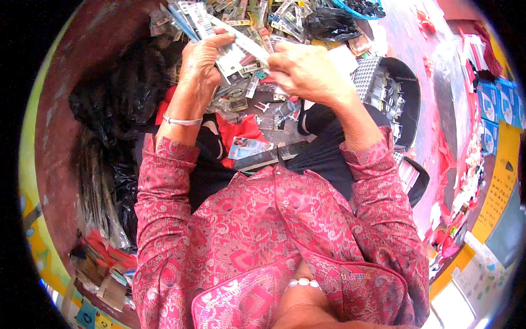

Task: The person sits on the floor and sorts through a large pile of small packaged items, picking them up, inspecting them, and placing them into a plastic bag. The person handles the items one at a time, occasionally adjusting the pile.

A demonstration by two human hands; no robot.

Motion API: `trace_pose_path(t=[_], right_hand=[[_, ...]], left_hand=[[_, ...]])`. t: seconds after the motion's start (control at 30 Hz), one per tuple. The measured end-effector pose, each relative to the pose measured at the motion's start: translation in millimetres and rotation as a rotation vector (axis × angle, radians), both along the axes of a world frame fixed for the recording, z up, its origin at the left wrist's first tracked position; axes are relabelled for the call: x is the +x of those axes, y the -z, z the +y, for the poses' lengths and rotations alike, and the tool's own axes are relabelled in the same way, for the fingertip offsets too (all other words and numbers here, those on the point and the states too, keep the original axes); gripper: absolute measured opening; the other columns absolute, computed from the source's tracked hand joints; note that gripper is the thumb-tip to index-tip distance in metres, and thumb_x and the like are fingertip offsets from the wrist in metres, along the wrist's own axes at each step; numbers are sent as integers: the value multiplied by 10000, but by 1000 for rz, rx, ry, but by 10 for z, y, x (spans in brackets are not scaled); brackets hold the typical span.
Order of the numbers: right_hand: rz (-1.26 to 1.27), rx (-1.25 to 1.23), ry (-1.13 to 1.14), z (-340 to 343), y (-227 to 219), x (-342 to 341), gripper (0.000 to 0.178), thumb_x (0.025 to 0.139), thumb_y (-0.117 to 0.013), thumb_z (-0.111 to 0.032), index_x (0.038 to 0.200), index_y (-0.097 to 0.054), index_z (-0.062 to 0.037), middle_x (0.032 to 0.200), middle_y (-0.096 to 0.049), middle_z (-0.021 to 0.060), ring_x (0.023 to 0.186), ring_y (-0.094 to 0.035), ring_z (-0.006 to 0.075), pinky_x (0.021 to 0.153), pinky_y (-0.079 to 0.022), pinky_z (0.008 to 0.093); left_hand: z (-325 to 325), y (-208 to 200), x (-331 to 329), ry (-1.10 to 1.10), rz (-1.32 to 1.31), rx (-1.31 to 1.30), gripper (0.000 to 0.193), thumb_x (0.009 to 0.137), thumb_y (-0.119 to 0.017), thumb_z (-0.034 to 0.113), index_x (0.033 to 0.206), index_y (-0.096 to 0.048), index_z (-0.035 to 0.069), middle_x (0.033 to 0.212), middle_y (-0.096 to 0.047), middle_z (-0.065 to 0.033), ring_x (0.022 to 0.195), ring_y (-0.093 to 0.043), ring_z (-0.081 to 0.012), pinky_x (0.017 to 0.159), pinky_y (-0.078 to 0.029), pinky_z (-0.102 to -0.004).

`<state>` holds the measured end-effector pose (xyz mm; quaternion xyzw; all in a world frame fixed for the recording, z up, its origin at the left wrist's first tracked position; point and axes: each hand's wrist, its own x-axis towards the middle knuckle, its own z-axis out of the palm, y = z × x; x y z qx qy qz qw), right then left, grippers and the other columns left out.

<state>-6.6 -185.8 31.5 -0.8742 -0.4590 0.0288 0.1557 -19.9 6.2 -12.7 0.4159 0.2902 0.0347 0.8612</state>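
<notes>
My left hand [204, 59] is closed around a small bunch of flat printed cards [198, 21], some white with barcodes and one bluish. A long white strip [246, 45] slants from these cards down to my right hand [308, 70]. The fingers of that hand are curled in at the strip's lower end; their tips are partly hidden. Below and beyond both hands spreads a heap of small packaged items [257, 22] in clear and printed wrappers. A white piece [343, 59] shows just behind my right hand.
Black plastic bags [126, 88] lie at the left. On the right stands an open black case [405, 104] with small packets inside. A crumpled black bag [331, 24] and a blue-rimmed basket [356, 10] are at the far side. Red cloth [241, 129] lies between my legs.
</notes>
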Motion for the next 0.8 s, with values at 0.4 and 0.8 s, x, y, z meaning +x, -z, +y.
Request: trace_pose_path(t=[0.4,0.8], right_hand=[[1078,466,421,1,71,130,420,735,-594,-441,807,-640,-29,672,-571,-2,629,-505,87,559,-393,224],[-494,-41,236,206,31,-110,127,670,-545,-178,700,-547,-55,680,-506,71,595,-571,192,481,-455,302]], left_hand=[[-16,-1,26,-23,-123,-16,198,659,-618,-76,811,-536,22,795,-567,-67,711,-575,-189,671,-492,-311],[-150,-100,-16,176,-153,-18,223,715,-615,12,893,-481,11,890,-583,-136,844,-587,-231,657,-510,-351]])
